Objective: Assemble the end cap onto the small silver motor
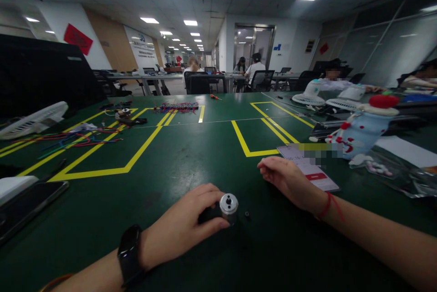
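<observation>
My left hand point(191, 214) is around a small silver cylindrical motor point(228, 204), thumb on the near side and fingers on the far side. The motor stands upright on the green table, its round end face with a dark centre and small holes turned up. Just right of it lies a tiny dark metal part point(247, 214), apart from both hands. My right hand point(290, 180) rests beside a phone point(312, 169) with a lit screen. Its fingers are loosely curled together, with nothing visible in them; the palm is hidden.
Yellow tape point(99, 173) marks areas on the table. Loose wires point(92, 139) and a white fan point(34, 121) lie left, near a dark phone point(30, 210). Farther back are a wire bundle point(175, 108) and a screwdriver point(215, 97). A light-blue snowman-like container point(363, 130) stands right. People sit beyond.
</observation>
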A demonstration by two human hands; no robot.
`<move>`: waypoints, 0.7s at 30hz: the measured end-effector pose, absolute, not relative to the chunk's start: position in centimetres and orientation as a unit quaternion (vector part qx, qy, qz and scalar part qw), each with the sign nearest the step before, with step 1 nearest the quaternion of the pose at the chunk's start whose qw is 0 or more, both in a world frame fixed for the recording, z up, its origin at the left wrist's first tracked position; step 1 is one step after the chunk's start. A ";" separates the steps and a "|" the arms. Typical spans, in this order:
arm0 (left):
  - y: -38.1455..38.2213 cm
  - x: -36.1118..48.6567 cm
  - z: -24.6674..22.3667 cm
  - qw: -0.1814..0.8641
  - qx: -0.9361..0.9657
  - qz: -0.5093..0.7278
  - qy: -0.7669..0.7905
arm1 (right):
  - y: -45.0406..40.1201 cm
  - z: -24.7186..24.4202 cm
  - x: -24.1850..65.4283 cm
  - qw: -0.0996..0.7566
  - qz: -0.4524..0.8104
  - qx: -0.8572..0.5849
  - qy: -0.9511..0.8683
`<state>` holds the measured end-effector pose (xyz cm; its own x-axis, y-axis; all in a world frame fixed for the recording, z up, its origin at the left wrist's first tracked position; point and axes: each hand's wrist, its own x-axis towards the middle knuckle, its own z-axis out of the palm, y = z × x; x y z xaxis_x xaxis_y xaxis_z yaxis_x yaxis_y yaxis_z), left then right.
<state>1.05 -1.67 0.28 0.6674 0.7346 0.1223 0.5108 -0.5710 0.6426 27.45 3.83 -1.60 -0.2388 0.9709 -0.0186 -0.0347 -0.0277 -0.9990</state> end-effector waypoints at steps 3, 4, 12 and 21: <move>-1.6 1.0 0.3 0.292 0.865 0.193 0.359 | 3.5 -1.1 27.4 0.375 0.534 -0.419 -0.632; -1.6 1.0 0.3 0.292 0.865 0.192 0.359 | 3.1 -0.8 27.2 0.326 0.500 -0.401 -0.695; -1.6 1.1 0.1 0.282 0.868 0.192 0.361 | 1.0 0.4 25.1 0.263 0.327 -0.351 -0.837; -1.7 1.0 -0.3 0.275 0.868 0.208 0.357 | -0.6 2.4 22.3 0.289 0.329 -0.360 -0.824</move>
